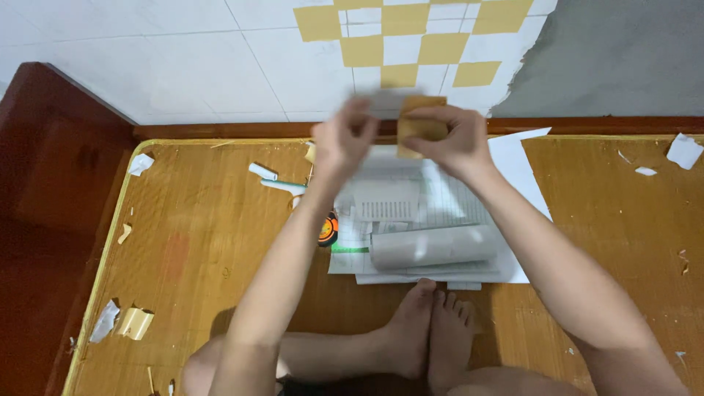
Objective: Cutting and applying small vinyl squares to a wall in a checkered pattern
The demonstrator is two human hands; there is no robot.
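Tan cardboard, a small piece (pixel 419 126) judged light, fairly stiff and best gripped by its edges, is held raised above the stack of white papers (pixel 433 220), clamped in the right hand (pixel 455 143), while the blurred left hand (pixel 343 139) is pinched near its left edge.

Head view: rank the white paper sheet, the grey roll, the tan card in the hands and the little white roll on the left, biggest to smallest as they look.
1. White paper sheet
2. Grey roll
3. Tan card, though it is raised towards the camera, so its size is unsure
4. Little white roll
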